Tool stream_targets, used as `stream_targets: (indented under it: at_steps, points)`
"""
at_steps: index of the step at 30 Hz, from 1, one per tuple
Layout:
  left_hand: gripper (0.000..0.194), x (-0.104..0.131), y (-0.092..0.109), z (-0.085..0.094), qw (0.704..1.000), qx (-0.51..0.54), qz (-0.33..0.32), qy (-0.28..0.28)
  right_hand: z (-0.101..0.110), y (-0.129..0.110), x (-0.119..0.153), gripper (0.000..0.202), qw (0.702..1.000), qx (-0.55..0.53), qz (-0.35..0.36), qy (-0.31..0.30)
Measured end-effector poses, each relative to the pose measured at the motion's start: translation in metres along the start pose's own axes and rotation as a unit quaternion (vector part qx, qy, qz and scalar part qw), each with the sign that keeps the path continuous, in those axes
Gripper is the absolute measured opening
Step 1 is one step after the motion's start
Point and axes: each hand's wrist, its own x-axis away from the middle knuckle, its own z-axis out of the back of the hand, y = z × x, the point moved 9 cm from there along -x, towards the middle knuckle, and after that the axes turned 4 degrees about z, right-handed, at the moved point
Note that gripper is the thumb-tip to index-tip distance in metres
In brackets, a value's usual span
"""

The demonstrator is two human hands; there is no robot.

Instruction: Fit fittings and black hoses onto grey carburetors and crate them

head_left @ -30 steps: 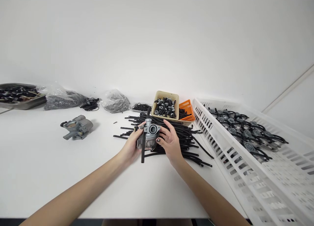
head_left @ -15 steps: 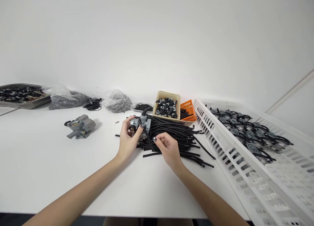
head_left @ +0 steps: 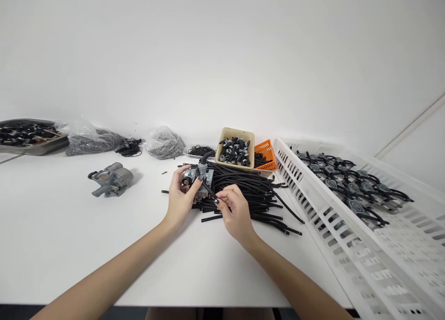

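My left hand [head_left: 182, 192] is wrapped round a grey metal carburetor [head_left: 207, 178], its thumb lying across the front. A black rubber elbow [head_left: 206, 157] sticks up from the carburetor's top. From under my left thumb a black rubber hose [head_left: 208, 188] slants down to the right. The lower part of this hose is pinched between thumb and forefinger of my right hand [head_left: 236, 213]. Beneath and behind both hands lies a pile of black hoses [head_left: 257, 190]. Another carburetor [head_left: 111, 179] rests on the table to the left.
Behind the pile stand a cream bin [head_left: 253, 148] of capped black elbows and an orange basket [head_left: 267, 148]. A white crate [head_left: 327, 209] with several carburetors is at right. Along the wall lie bags of small parts [head_left: 165, 144], black rings [head_left: 128, 147] and a metal tray [head_left: 45, 147].
My right thumb and fingers have closed on the lower part of the hose, moving slightly left. The left hand keeps its hold on the carburetor.
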Motion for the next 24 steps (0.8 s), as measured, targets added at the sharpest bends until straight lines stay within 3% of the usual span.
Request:
stream_targets:
  at_steps: [8, 14, 21, 24]
  points:
    - [0.046, 0.001, -0.013, -0.009, 0.997, 0.046, 0.046, -0.042, 0.002, 0.006, 0.001, 0.010, 0.998, -0.061, 0.000, 0.016]
    - [0.051, 0.001, -0.025, -0.012, 0.991, 0.083, 0.084, -0.058, 0.000, 0.022, -0.002, 0.010, 0.986, -0.156, -0.060, 0.020]
    - [0.057, 0.003, -0.028, -0.013, 0.987, 0.108, 0.105, -0.060, 0.010, 0.026, -0.005, 0.011, 0.992, -0.086, -0.071, 0.053]
    - [0.057, 0.003, -0.029, -0.013, 0.986, 0.113, 0.113, -0.053, 0.008, 0.033, -0.007, 0.015, 0.988, -0.099, -0.107, 0.044]
